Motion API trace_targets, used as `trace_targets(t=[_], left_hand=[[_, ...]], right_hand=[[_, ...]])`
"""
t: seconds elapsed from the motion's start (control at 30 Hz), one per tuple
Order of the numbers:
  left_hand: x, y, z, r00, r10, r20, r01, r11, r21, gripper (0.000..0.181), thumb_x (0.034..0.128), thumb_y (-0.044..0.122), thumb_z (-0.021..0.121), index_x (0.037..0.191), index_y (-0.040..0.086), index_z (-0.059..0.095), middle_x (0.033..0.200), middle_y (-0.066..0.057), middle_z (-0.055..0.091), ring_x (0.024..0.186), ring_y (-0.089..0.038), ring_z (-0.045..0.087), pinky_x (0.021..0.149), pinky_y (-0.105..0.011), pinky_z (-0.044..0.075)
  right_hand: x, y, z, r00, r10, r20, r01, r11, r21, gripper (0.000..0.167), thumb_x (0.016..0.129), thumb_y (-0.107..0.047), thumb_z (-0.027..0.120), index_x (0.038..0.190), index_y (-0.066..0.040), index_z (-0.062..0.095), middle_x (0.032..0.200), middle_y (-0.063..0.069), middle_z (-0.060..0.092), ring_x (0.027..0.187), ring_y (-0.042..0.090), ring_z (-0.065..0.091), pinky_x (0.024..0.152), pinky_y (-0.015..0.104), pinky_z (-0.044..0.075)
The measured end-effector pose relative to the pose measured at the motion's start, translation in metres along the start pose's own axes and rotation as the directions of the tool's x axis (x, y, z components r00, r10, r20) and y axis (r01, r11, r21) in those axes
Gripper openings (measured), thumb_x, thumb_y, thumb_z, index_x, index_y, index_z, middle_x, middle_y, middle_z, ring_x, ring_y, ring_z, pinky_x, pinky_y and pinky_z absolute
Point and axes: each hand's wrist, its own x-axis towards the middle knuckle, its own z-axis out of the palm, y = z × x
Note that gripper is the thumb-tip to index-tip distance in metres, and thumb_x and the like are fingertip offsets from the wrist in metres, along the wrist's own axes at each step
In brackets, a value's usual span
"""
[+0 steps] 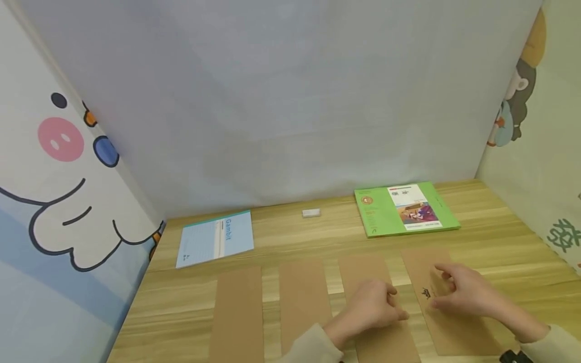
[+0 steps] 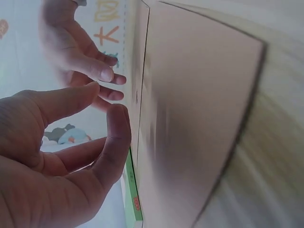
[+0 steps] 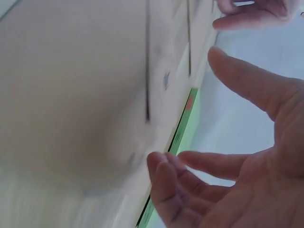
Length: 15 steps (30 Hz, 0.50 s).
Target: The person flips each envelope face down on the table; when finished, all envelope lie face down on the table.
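Brown kraft-paper covers, thin like notebooks, lie side by side in a row on the wooden table. My left hand (image 1: pixel 374 305) is above the third brown notebook (image 1: pixel 386 348), thumb and fingers loosely bent with a gap between them. Over the rightmost brown notebook (image 1: pixel 463 335), which bears a small black crown print, hovers my right hand (image 1: pixel 467 290). Its thumb and fingers are spread apart and hold nothing. Both wrist views show space between the fingertips and the covers. Farther left lie two more brown notebooks, the second (image 1: pixel 304 297) and the leftmost (image 1: pixel 238 312).
A green book (image 1: pixel 381 214) with a picture on its cover lies at the back right. A light-blue notebook (image 1: pixel 195 244) marked "Gambit" lies at the back left. Between them is a small white block (image 1: pixel 311 213). Grey cloth (image 1: pixel 290 101) rises behind the table (image 1: pixel 159 302).
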Motion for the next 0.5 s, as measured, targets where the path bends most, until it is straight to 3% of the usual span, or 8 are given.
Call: trace_targets(t=[0.17,0.27,0.4,0.5], left_hand=[[0.006,0.012,0.008,0.997,-0.046,0.060,0.046,0.999,0.008,0.035,0.0739,0.029,0.083,0.100,0.008,0.073,0.046,0.010,0.044,0.040,-0.001,0.033,0.051,-0.015,0.038],[0.008,0.019,0.017,0.997,-0.040,0.064,0.037,0.998,0.054,0.025,0.0735,0.029,0.083,0.075,0.008,0.069,0.038,0.009,0.030,0.033,-0.004,0.021,0.039,-0.017,0.027],[0.013,0.029,0.027,0.997,-0.065,0.047,0.058,0.988,0.142,0.040,0.0714,0.032,0.084,0.055,0.014,0.052,0.042,0.009,0.028,0.033,-0.005,0.022,0.033,-0.020,0.023],[0.016,0.034,0.031,0.993,-0.109,0.041,0.102,0.983,0.153,0.040,0.0697,0.032,0.085,0.056,0.016,0.052,0.047,0.007,0.036,0.037,-0.007,0.029,0.035,-0.021,0.027]], right_hand=[[-0.005,0.017,-0.008,0.998,0.069,0.001,-0.069,0.995,-0.078,0.098,0.063,-0.037,0.087,0.122,0.025,0.040,0.101,0.039,0.054,0.092,0.050,0.055,0.076,0.058,0.047],[-0.008,0.026,-0.011,0.992,0.124,0.028,-0.122,0.990,-0.070,0.101,0.063,-0.039,0.087,0.119,0.029,0.037,0.102,0.043,0.052,0.094,0.054,0.053,0.079,0.060,0.045],[-0.009,0.032,-0.013,0.984,0.172,0.056,-0.168,0.984,-0.066,0.102,0.063,-0.042,0.087,0.117,0.029,0.039,0.102,0.044,0.052,0.095,0.055,0.053,0.078,0.060,0.045],[-0.008,0.034,-0.013,0.982,0.177,0.072,-0.172,0.982,-0.071,0.100,0.062,-0.041,0.087,0.116,0.028,0.040,0.099,0.041,0.054,0.093,0.053,0.055,0.077,0.058,0.046]])
